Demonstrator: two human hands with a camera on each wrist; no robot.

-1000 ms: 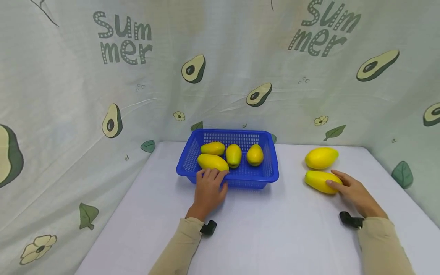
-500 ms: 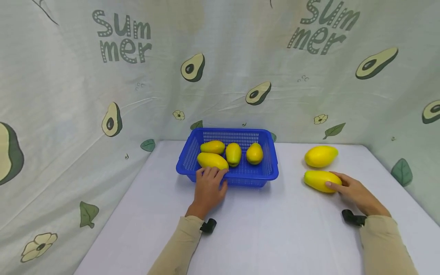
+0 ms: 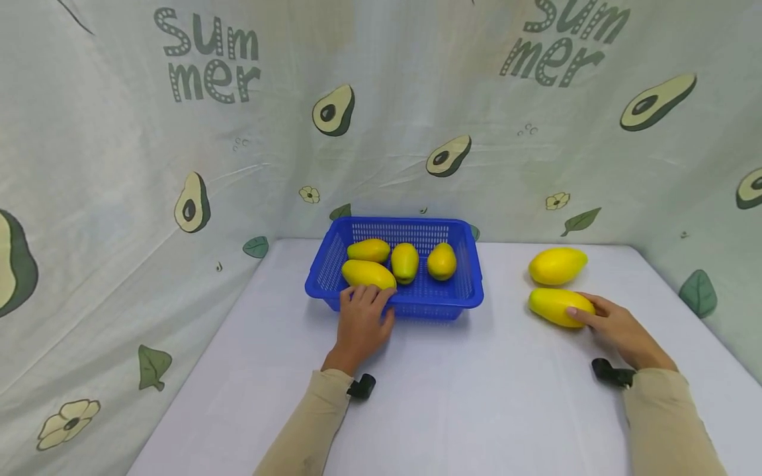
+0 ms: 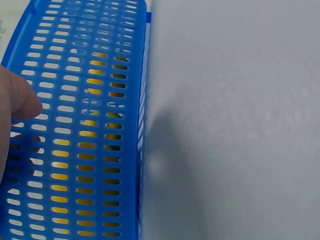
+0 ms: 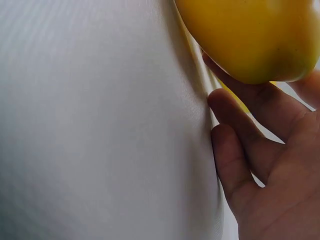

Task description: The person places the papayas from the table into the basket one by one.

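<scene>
A blue plastic basket (image 3: 428, 311) with perforated walls stands toward the back of the table. My left hand (image 3: 362, 327) grips its front rim, fingers over the edge and thumb outside; in the left wrist view the thumb (image 4: 25, 100) lies by the slotted wall. Inside the basket are several yellow mangoes, the nearest mango (image 3: 368, 274) just behind my left fingertips. To the right, my right hand (image 3: 619, 330) holds a yellow mango (image 3: 550, 306) on the table, thumb on the near side. The right wrist view shows its rounded end (image 5: 250, 40) above my spread fingers.
Another yellow mango (image 3: 557, 266) lies just behind the held one. White cloth covers the table (image 3: 476, 396). A printed curtain (image 3: 381, 99) hangs behind and along the sides. Each wrist carries a small black camera, the left camera (image 3: 361, 387) and the right camera (image 3: 612, 373).
The head view has tilted slightly, so the scene sits a little higher or lower in frame. Both hands keep their holds, and the basket and mangoes stay in place.
</scene>
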